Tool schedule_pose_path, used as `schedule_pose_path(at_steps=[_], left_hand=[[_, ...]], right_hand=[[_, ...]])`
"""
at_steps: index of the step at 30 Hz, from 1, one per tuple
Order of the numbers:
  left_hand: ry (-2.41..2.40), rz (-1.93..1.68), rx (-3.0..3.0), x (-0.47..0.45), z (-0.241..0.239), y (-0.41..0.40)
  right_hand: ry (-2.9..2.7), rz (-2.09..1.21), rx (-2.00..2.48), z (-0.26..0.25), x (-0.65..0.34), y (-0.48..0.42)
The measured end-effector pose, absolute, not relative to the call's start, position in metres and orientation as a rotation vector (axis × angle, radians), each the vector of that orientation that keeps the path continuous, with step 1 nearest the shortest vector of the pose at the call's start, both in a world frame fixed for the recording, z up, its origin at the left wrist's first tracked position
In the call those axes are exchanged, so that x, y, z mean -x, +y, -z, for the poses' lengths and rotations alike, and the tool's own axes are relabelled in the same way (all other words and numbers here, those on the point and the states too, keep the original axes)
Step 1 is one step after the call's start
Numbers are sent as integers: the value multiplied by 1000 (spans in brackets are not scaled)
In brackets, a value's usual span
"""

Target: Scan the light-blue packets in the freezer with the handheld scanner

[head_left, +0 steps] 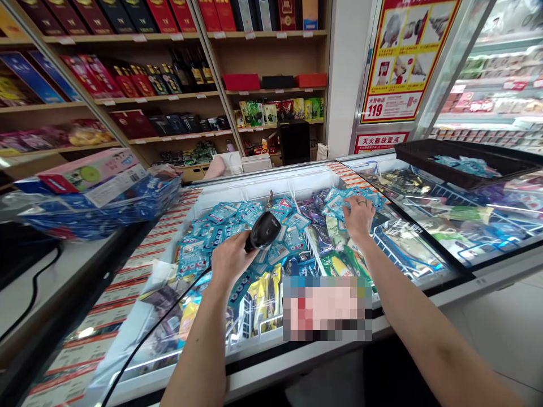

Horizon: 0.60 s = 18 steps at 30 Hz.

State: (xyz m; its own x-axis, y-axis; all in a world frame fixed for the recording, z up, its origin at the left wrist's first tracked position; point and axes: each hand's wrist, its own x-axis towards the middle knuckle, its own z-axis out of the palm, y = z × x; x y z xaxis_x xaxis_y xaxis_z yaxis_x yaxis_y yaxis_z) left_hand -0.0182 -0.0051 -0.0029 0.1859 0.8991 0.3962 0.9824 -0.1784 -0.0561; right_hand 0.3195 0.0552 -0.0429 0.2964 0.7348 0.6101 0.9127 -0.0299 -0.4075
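In the head view, the left hand (229, 257) had its grip closed round the handle of a black barcode scanner (263, 230). It was held just above the open chest freezer (271, 346), the scanner's head aimed toward the far right. Below and beyond it lay the blue packets (224, 217), heaped loosely across the far middle of the freezer on both sides of a wire divider (307, 242). The right hand (358, 215) rested on the heap right of that divider. Its grip was apart, with the fingers spread flat on the wrappers and clamped on nothing.

I judged three things could go wrong:

- **Packets:** They looked glossy and overlapped one another. A flat, open grip could slide one away or bring up two at once, and the scanner could catch a neighbouring code instead of the one meant.
- **Cable:** The scanner's cable (159, 327) ran from the near left over the freezer's edge. A long reach to the right could pull it taut, snag it there, or sweep the yellow packets (265, 294) beneath the wrist out of place.
- **Glass lid:** The glass lid (445, 237) on the right threw bright reflections, which could spoil a reading taken near it.
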Motion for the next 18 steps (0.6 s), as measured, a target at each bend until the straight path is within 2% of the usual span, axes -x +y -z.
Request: schedule_pose_path(at_steps=[6,18], left_hand=[[-1803,367,2168,18,4,-5],[-1837,356,2142,18,6,-4]], right_hand=[[-1806,323,1744,49,-310,55],[-1733,545,1785,59,-319,66]])
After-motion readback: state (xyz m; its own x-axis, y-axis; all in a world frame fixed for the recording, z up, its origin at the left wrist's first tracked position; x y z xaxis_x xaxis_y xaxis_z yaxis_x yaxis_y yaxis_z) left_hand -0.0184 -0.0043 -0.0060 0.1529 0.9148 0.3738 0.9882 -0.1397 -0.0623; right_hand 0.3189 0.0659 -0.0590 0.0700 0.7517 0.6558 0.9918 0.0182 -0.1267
